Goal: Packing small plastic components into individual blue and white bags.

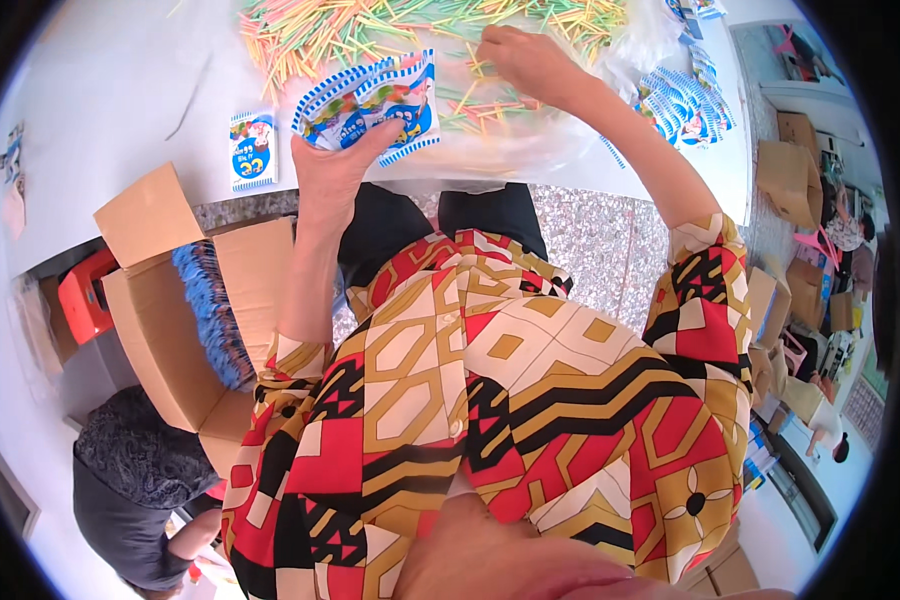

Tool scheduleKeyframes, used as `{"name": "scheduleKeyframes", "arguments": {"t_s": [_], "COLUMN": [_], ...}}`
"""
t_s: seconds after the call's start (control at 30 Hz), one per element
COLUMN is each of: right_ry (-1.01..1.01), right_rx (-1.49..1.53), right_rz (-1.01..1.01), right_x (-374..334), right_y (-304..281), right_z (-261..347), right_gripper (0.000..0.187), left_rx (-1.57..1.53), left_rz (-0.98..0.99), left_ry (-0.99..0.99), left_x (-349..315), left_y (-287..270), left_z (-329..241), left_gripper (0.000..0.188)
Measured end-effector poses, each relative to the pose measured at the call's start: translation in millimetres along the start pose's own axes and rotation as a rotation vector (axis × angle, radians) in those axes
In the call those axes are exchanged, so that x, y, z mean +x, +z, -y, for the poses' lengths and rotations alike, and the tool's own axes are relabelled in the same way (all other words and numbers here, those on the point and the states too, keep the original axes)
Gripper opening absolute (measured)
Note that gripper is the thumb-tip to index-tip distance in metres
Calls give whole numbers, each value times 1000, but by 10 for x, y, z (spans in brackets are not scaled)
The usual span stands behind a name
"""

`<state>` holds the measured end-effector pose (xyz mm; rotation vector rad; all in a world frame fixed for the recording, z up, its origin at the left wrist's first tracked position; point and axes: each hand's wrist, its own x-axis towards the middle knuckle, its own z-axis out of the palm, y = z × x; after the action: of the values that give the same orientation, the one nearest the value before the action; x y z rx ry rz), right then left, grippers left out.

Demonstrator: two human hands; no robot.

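My left hand (342, 168) is closed around several small blue-and-white packets (368, 108), fanned out above the near edge of the white table (140, 110). Thin pink, yellow and green sticks (345, 40) lie in a loose heap on a clear plastic sheet (560, 145). Over the right part of that heap is my right hand (530, 65), its fingers curled and pressed together near the sticks. What they pinch, if anything, is hidden. One more packet (254, 150) of the same kind lies flat to the left of my left hand.
At the table's right side lies a pile of similar packets (688, 105). Below the table on the left stands an open cardboard box (150, 335) containing many blue packets, beside a red object (87, 295). Another person (135, 480) bends over at the lower left. Several boxes and people are farther right.
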<state>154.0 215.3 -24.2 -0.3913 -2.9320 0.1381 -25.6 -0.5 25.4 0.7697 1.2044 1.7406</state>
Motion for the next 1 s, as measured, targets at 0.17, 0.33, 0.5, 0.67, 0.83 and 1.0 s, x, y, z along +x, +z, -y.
{"name": "scheduleKeyframes", "arguments": {"t_s": [0.17,0.33,0.5,0.67,0.83,1.0], "right_ry": [59,93,194,391,295,-164], "right_rx": [-88,-118,231,845,1323,1404], "right_rz": [129,100,-163,-256,-295,-287], "right_x": [81,67,-46,-81,111,160], "right_y": [124,151,-147,-767,-1446,-1334], "right_z": [77,43,-114,30,758,796], "right_gripper": [14,22,14,12,8,10], "left_rx": [-24,28,-3,21,48,42], "left_rz": [22,33,38,67,81,114], "left_ry": [-14,-36,-37,-50,-49,-37], "left_x": [-18,-34,-49,-26,-32,-23], "left_y": [59,66,105,148,168,222], "left_z": [21,24,42,72,83,44], "left_gripper": [35,34,34,34,33,31]}}
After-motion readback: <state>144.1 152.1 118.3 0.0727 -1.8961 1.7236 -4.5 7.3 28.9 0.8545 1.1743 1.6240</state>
